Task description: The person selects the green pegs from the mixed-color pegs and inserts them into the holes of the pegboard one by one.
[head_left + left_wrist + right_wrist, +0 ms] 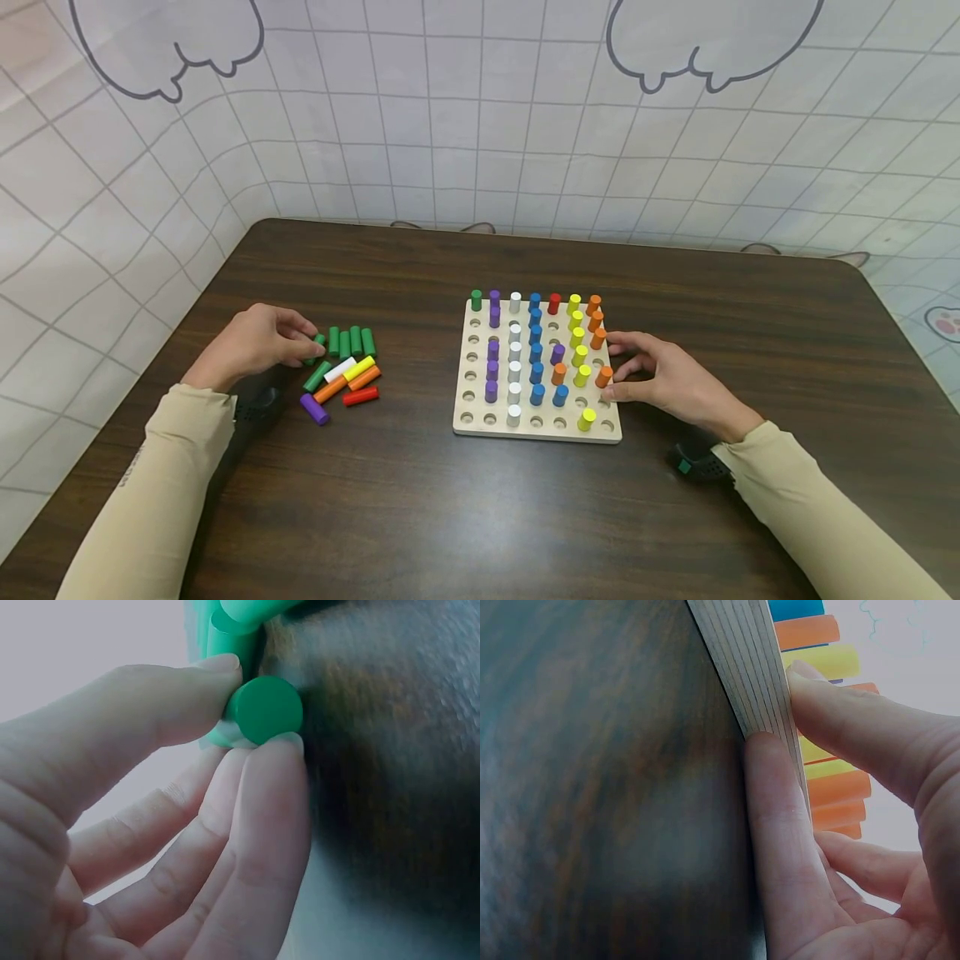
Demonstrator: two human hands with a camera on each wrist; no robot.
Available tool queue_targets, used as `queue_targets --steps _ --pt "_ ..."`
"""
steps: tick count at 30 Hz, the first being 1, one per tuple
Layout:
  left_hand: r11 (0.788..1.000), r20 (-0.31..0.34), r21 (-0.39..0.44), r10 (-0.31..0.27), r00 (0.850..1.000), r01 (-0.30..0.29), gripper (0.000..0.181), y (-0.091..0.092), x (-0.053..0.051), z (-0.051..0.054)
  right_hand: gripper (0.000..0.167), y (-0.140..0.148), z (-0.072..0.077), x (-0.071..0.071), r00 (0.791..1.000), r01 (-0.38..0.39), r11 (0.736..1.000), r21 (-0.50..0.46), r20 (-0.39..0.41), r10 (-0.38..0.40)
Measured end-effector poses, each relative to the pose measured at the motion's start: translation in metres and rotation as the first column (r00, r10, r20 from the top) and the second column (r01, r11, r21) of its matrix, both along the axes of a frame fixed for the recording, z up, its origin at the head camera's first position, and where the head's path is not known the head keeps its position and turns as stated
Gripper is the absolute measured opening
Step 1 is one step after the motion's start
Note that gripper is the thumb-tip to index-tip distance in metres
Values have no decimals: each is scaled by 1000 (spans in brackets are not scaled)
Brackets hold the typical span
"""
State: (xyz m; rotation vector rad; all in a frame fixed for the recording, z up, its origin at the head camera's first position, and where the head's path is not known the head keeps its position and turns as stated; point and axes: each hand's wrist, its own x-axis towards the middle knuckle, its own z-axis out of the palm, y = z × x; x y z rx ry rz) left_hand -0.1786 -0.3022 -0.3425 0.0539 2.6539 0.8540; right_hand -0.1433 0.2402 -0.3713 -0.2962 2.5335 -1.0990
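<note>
At the left, my left hand [251, 343] pinches a green peg [268, 710] between thumb and fingertips, beside a pile of loose pegs. My right hand [671, 383] grips the right edge of a wooden pegboard [487, 432]. In the right wrist view its thumb rests on the top near a yellow peg [829, 660], while the index finger lies along the layered side. Upright pegs fill much of the board in purple, white, blue, yellow and orange columns. One column mixes colours, with a red peg [554, 303] at its back. A single green peg [476, 300] stands at the back left corner.
Several green pegs [345, 343] lie side by side in the pile. Nearer me lie a white peg [340, 370], a yellow peg [359, 367], two orange pegs [330, 390], a red peg [362, 397] and a purple peg [314, 409]. The dark table [420, 517] meets a patterned curtain behind.
</note>
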Motion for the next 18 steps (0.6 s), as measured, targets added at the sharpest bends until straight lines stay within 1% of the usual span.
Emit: queue_targets --steps 5,14,18 --pt "1000 -4 11 -1 1000 1 47 0 0 1 90 0 -1 0 1000 2 1000 -1 -1 -2" --pt "1000 -27 7 -7 1000 7 43 2 0 0 91 0 -1 -1 1000 1 1000 -3 1 -1" --pt "1000 -44 -4 -9 999 9 38 3 1 1 91 -1 1 0 1000 -1 1000 2 -6 1"
